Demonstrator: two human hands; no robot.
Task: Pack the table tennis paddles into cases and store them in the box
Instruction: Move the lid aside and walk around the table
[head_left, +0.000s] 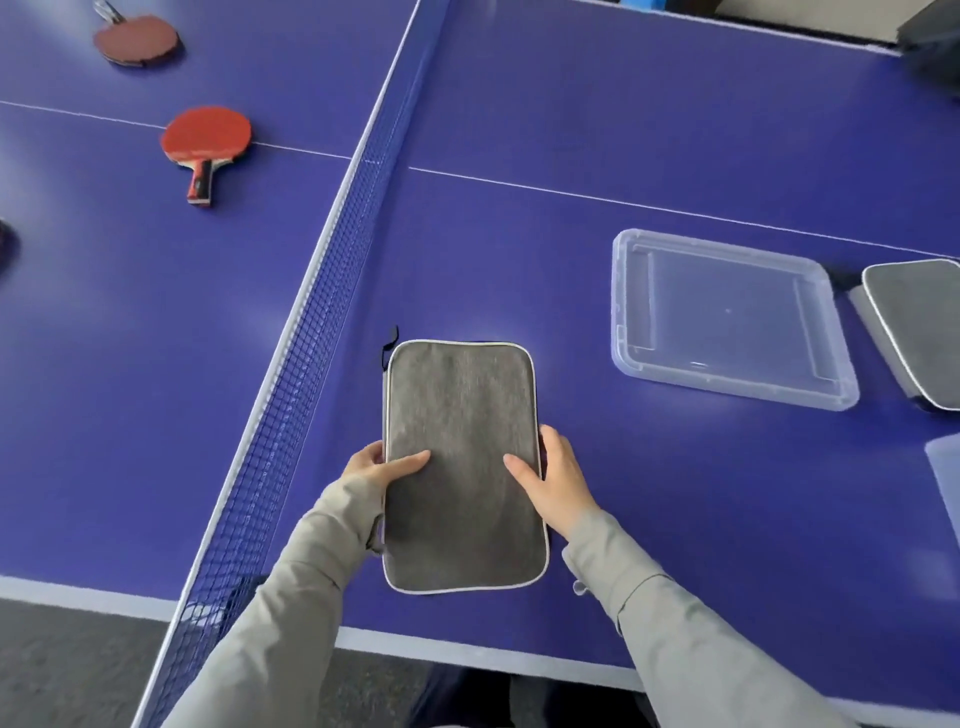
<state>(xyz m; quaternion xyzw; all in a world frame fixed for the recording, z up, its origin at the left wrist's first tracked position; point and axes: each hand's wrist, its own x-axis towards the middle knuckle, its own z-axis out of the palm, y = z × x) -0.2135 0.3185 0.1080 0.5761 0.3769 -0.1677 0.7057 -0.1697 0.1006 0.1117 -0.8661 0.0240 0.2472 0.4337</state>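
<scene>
Hands: left (374, 465) and right (558, 483) each grip a long edge of grey case (462, 467), thumbs on top, at 6 o'clock, near the surface's (571, 130) front edge and just beside the net (322, 291). Clear shallow box (727, 317) at 3 o'clock, well apart across blue surface. Second grey case (919, 322) just beyond it. Red paddle (208, 137) at 10 o'clock and darker paddle (137, 44) at 11, past the net.

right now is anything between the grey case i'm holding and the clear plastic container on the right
Nothing visible does. The left hand and right hand hold the grey case just right of the net; only bare table lies between it and the clear plastic container. A second case sits beyond the container.
</scene>
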